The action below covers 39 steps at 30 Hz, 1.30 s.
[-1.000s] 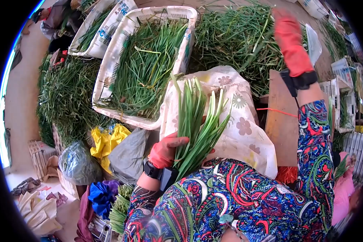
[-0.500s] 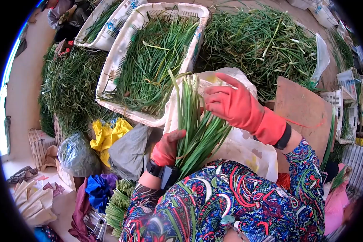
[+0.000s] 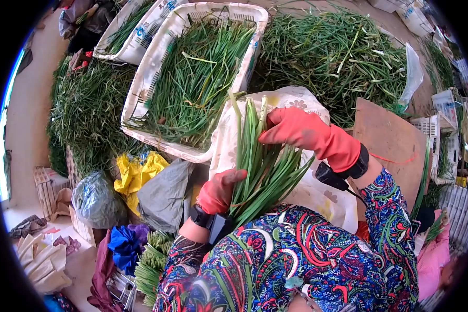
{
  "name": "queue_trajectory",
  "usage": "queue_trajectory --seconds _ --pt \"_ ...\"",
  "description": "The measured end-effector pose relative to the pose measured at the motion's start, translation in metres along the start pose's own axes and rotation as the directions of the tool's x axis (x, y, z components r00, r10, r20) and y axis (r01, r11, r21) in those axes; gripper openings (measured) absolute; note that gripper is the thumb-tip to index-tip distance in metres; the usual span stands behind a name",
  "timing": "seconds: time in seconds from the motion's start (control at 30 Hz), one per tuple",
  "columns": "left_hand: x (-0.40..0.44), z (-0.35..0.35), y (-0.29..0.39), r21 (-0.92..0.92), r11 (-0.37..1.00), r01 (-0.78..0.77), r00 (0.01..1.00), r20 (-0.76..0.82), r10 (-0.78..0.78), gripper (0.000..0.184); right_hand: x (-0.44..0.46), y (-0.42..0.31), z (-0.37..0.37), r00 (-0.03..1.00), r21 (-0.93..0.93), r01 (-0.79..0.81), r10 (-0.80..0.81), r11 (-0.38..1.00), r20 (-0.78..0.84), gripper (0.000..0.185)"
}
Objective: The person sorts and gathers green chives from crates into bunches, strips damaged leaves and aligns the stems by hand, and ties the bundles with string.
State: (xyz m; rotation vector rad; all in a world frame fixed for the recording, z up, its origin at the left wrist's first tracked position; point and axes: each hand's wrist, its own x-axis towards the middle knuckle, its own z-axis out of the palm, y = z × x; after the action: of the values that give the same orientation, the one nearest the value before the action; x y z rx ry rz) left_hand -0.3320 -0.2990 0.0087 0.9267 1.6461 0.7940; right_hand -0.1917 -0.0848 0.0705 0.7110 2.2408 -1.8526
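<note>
A bunch of chives [image 3: 257, 171], long flat green leaves with pale stem ends, stands upright over my lap, its pale ends away from me. My left hand [image 3: 218, 191], in a red rubber glove, is closed round the lower left of the bunch, with its thumb across the leaves. On the upper right, my right hand [image 3: 301, 134], also gloved in red, is closed on the stems. Its fingertips are partly hidden behind the bunch. A pale flower-printed cloth [image 3: 327, 203] lies over my lap under the chives.
Ahead stands a white plastic crate [image 3: 131, 112] of loose chives. A large heap of chives [image 3: 338, 57] lies at the upper right, another heap [image 3: 91, 114] at left. A brown board [image 3: 387, 151] leans at right; yellow [image 3: 138, 174] and grey plastic bags [image 3: 166, 197] sit left. Trimmed bundles [image 3: 153, 265] lie lower left.
My right hand, open with its fingers spread beside the bunch before, has turned and closed on the upper stems. The bunch has shifted slightly right, while my left hand keeps its hold.
</note>
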Motion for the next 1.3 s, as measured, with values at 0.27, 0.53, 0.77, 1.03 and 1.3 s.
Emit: queue_trajectory --seconds 0.27,0.53,0.77,1.03,1.3 --pt "0.003 0.006 0.011 -0.076 0.983 -0.167 0.982 0.07 0.173 0.03 0.003 0.036 -0.02 0.8 -0.672 0.476 -0.597 0.568 0.061 0.019" --pt "0.01 0.012 0.041 -0.754 0.563 0.338 0.897 0.439 0.049 0.05 -0.001 0.017 -0.035 0.841 -0.868 0.277 -0.541 0.412 0.012 0.008" --pt "0.003 0.007 0.041 -0.758 0.553 0.346 0.903 0.429 0.024 0.044 -0.001 0.018 -0.121 0.643 -0.955 -0.209 -0.707 0.21 -0.296 0.023" --pt "0.008 0.002 -0.001 -0.04 0.916 -0.399 0.916 0.036 0.401 0.025 -0.04 0.075 -0.195 0.786 0.323 0.069 0.148 0.944 -0.6 0.079" --pt "0.014 0.006 0.026 -0.206 0.962 -0.178 0.977 0.081 0.198 0.015 0.035 0.058 -0.111 0.931 0.131 0.267 -0.22 0.955 -0.291 0.069"
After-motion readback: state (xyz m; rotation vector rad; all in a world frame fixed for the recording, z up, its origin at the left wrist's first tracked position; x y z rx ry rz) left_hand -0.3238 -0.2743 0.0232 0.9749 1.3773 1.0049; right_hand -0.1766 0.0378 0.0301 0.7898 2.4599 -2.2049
